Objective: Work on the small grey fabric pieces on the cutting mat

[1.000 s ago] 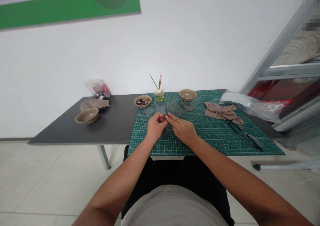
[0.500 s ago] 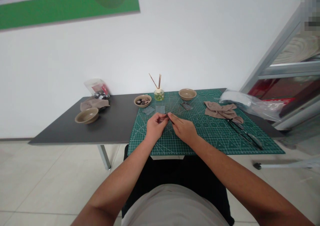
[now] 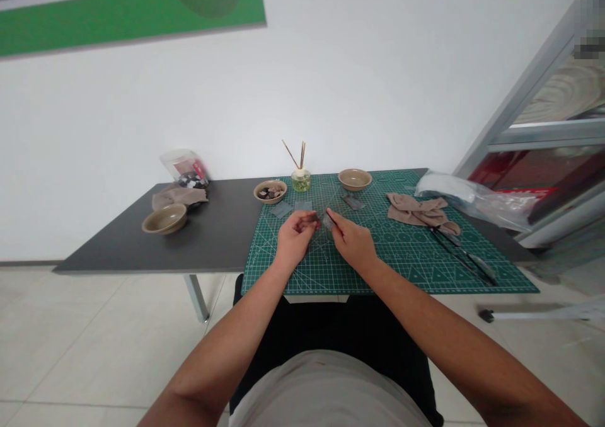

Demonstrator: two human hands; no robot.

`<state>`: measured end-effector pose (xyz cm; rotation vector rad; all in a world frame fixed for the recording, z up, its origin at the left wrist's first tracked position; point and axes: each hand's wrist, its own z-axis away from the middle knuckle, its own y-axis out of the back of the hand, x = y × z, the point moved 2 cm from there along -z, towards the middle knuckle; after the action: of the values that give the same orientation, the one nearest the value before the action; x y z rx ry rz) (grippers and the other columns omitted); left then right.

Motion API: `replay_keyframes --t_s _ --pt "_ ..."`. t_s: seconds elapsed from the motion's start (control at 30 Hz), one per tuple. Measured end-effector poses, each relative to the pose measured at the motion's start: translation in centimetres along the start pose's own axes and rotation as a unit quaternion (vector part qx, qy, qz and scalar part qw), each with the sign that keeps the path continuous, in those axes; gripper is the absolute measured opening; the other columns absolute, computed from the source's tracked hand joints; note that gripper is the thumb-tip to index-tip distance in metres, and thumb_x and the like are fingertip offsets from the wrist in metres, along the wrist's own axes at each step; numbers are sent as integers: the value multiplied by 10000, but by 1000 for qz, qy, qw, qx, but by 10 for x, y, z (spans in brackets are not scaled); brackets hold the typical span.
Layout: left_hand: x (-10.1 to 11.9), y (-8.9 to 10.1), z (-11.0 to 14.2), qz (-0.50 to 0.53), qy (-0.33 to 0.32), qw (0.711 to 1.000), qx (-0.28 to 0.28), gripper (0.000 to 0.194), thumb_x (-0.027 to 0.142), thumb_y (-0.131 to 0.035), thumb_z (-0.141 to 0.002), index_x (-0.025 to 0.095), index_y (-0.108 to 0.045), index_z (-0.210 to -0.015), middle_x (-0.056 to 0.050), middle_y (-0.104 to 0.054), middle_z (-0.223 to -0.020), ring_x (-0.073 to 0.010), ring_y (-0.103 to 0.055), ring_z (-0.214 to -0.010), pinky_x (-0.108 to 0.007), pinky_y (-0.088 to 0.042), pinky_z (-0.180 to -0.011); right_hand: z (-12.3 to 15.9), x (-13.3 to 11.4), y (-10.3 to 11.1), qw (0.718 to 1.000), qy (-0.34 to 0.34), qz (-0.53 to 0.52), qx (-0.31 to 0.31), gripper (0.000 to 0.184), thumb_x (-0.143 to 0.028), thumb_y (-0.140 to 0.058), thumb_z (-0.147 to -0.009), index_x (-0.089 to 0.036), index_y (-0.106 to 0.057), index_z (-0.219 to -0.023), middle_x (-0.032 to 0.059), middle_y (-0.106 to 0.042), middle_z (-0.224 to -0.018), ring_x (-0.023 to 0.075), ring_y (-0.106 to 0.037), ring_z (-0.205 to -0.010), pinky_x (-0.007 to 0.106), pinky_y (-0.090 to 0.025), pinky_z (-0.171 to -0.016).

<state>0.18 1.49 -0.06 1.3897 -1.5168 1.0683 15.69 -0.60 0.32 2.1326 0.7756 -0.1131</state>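
Both my hands are over the green cutting mat (image 3: 406, 257) near its back left part. My left hand (image 3: 293, 238) is curled, its fingertips pinched on a small dark piece I cannot make out. My right hand (image 3: 352, 241) is closed too, pinching a small grey fabric piece (image 3: 327, 219) between thumb and fingers. The two hands are a little apart. Two more grey squares (image 3: 282, 209) lie flat on the mat just behind my left hand.
A bowl of dark pieces (image 3: 270, 191), a reed diffuser (image 3: 300, 176) and an empty bowl (image 3: 355, 179) stand at the mat's back. Beige cloth (image 3: 416, 209), scissors (image 3: 466, 255) and a plastic bag (image 3: 467, 195) lie right. Another bowl (image 3: 164, 218), cloth and a bag are left.
My hands, touching at the fingertips before, have drawn slightly apart. My right hand now lifts the small grey piece clear of my left.
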Motion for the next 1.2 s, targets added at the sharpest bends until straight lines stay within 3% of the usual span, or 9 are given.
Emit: replay_keyframes --t_s 0.1,0.2,0.33,0.47,0.7,0.83,1.0,1.2 --pt "-5 0 -1 27 34 999 -4 256 223 -645 -726 184 -626 -978 -32 -706 -843 -171 -697 -788 -365 -566 -788 0 0 0 1000 3 -4 6 437 -146 -447 -916 -196 -554 -1337 77 -677 -1226 200 -693 -1028 315 -580 -859" --pt "-4 2 -1 -18 36 999 2 274 237 -694 -704 176 -653 -967 -32 -713 -839 -160 -681 -759 -338 -548 -777 1 -2 0 1000 19 -5 -1 429 -159 -455 -921 -192 -553 -1337 79 -671 -1236 196 -688 -1040 305 -579 -860" --pt "4 3 1 -129 10 992 2 138 294 -681 -750 172 -679 -813 -1 -676 -714 -128 -613 -662 -273 -494 -696 3 -7 0 997 78 6 -24 443 -139 -427 -923 -155 -536 -1352 95 -623 -1305 189 -663 -1096 300 -568 -889" --pt "11 4 3 -154 -1 988 4 114 264 -640 -771 177 -626 -698 28 -623 -620 -110 -559 -589 -237 -443 -611 4 -11 -1 991 118 33 -56 474 -106 -431 -900 -149 -530 -1361 111 -561 -1372 194 -677 -1067 307 -576 -873" --pt "14 2 6 -155 8 988 5 146 333 -649 -781 187 -658 -778 17 -646 -640 -122 -571 -592 -246 -442 -610 3 -10 0 994 87 38 -50 478 -101 -439 -903 -151 -524 -1371 111 -613 -1314 199 -665 -1093 303 -581 -864" --pt "11 2 6 -202 -23 979 12 125 300 -637 -775 186 -628 -724 38 -603 -623 -105 -528 -587 -231 -410 -604 3 -11 1 991 105 48 -65 481 -106 -450 -899 -195 -540 -1363 88 -564 -1372 199 -674 -1073 314 -584 -860" --pt "10 3 5 -207 0 978 10 110 286 -651 -755 178 -666 -756 27 -626 -644 -110 -540 -587 -234 -409 -598 2 -10 0 993 81 63 -54 429 -120 -459 -910 -207 -590 -1309 70 -586 -1349 195 -688 -1038 305 -592 -821" --pt "13 3 6 -241 -15 970 4 108 253 -637 -758 182 -649 -677 32 -601 -615 -111 -525 -586 -237 -397 -602 2 -12 0 991 102 59 -67 418 -126 -470 -916 -206 -593 -1308 77 -597 -1336 196 -683 -1053 308 -583 -851"
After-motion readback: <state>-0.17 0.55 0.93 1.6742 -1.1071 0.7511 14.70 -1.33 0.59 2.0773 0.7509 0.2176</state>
